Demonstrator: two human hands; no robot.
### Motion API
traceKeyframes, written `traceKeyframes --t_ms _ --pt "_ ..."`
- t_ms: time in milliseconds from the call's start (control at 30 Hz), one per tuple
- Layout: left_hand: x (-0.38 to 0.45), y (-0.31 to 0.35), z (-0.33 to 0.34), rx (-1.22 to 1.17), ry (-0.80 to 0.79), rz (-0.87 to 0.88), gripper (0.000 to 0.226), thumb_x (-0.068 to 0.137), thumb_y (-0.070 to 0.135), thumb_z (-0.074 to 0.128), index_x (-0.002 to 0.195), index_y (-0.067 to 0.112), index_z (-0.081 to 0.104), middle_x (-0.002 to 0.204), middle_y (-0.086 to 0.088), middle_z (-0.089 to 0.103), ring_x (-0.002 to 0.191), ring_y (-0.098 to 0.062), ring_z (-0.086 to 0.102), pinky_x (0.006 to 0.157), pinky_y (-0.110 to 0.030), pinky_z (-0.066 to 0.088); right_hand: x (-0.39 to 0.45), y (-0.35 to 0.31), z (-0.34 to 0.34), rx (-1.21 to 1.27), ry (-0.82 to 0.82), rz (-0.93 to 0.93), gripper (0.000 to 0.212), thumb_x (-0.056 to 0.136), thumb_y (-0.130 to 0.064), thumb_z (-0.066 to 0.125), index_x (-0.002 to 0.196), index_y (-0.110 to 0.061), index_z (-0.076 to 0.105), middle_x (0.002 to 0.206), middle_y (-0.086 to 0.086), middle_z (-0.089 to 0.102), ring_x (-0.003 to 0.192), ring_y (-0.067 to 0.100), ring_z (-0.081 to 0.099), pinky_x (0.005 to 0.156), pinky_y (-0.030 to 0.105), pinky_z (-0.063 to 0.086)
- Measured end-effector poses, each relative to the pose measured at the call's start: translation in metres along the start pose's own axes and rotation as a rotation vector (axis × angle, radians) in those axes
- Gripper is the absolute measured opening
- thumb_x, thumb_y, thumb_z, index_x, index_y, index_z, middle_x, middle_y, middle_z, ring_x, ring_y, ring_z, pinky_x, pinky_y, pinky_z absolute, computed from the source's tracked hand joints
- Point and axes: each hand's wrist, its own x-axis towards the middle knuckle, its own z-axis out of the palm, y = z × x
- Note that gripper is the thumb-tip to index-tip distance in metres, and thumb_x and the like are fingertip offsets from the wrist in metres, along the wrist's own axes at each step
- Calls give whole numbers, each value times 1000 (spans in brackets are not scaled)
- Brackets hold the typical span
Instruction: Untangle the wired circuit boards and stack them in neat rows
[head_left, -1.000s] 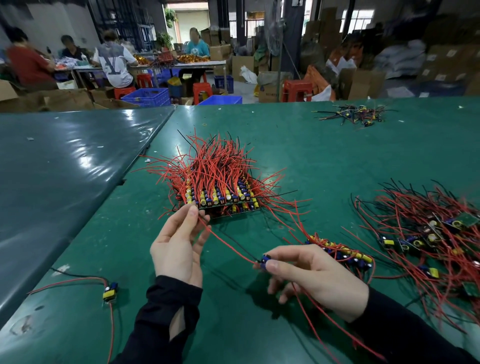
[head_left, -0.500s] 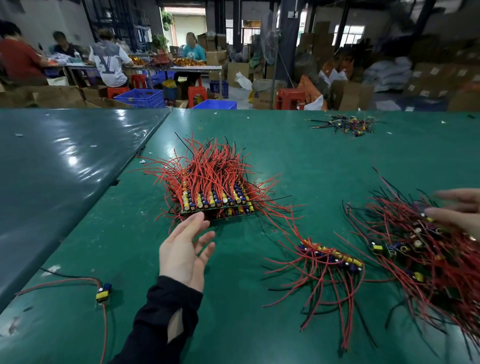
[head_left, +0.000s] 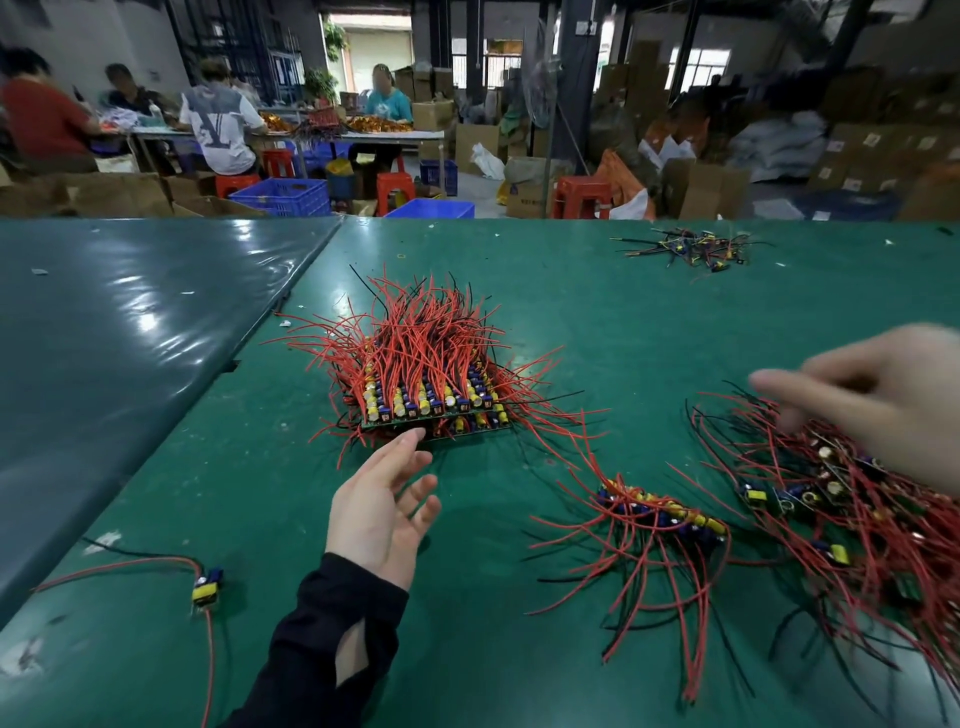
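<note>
Bare green bench (head_left: 597, 322) was seen between the stacked boards (head_left: 426, 400) and the tangled pile (head_left: 852, 514) at the right, narrowed near the front by a small wired bundle (head_left: 660, 514) whose red leads were spread toward the near edge. Left of the stack, open surface was left as far as the seam, broken only by a single board (head_left: 206, 592) with long leads. The left hand (head_left: 382, 506) was held just before the stack; the blurred right hand (head_left: 883, 400) was held over the pile. Far back, a small heap (head_left: 691, 249) was left.
</note>
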Motion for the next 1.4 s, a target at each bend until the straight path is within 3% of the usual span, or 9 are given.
traceKeyframes --t_ms 100,200,433,600,733,900,1100,1267,1400 --pt "0 -1 0 8 -15 -4 15 89 20 61 98 14 70 68 5 58 57 -9 50 44 -17 43 4 -10 54 -55 -229 -105 22 91 -36 57 88 -24 75 81 -7 73 78 7 66 74 19 45" --pt "1 -2 0 22 -32 -8 14 89 21 60 95 15 72 64 6 59 54 -8 50 44 -17 42 7 -1 98 -238 -514 -68 53 93 -42 53 138 -17 45 132 2 53 124 16 49 101 21 33" --pt "2 -11 4 143 -116 38 23 91 13 57 79 16 76 64 6 62 55 -7 54 49 -17 45 13 -14 131 198 -380 -48 27 71 -39 80 89 -25 68 75 -6 66 70 10 59 71 26 45" --pt "-1 -19 9 447 -307 104 19 87 3 60 83 16 74 84 -4 68 73 -11 57 60 -16 47 13 -32 152 624 -331 -229 19 78 -19 77 93 -22 64 89 -2 68 82 12 62 81 37 50" --pt "-2 -25 12 474 -458 38 10 84 -2 63 86 4 70 77 -11 66 60 -14 61 57 -19 51 11 -31 164 784 -343 -221 14 85 -8 67 88 -21 64 85 -3 69 79 5 60 79 33 50" --pt "-2 -28 12 486 -501 143 9 81 -1 65 90 -4 66 77 -11 68 60 -14 62 59 -19 50 4 -32 167 842 -292 -227 9 82 -20 68 89 -25 64 83 -3 69 75 7 61 75 30 50" --pt "-5 -28 12 523 -562 209 7 83 0 62 86 -5 66 73 -9 66 59 -13 61 59 -22 52 3 -36 163 888 -355 -233 16 80 -29 71 86 -15 65 84 11 68 74 13 58 77 46 49" --pt "-7 -28 13 464 -618 198 17 75 13 64 84 -1 67 70 -6 66 58 -10 59 57 -20 51 2 -35 154 974 -400 -273 19 79 -34 68 81 -16 65 75 -1 62 72 7 51 69 28 44" --pt "-7 -26 11 434 -644 188 14 72 13 65 80 2 69 70 -8 65 58 -12 59 56 -20 51 1 -33 154 1023 -438 -255 22 78 -28 68 84 -8 65 79 2 62 75 12 51 72 32 43"
